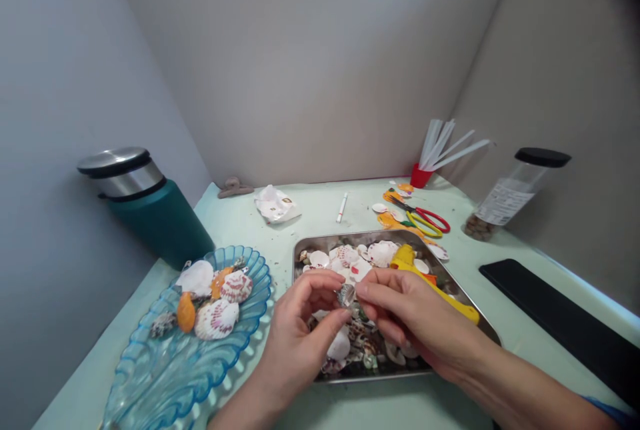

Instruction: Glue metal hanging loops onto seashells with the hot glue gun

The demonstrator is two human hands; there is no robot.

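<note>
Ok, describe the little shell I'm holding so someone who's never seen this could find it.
Start at the metal tray full of shells in the middle of the table. Just above its near half, the left hand and right hand meet fingertip to fingertip. The small greyish shell pinched between them is the only one lifted off the pile.

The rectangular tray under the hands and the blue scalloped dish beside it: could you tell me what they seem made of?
The rectangular tray looks like polished metal, probably steel: grey and mirror-like. The blue scalloped dish looks like glass or clear plastic: see-through, glossy, ribbed.
</note>
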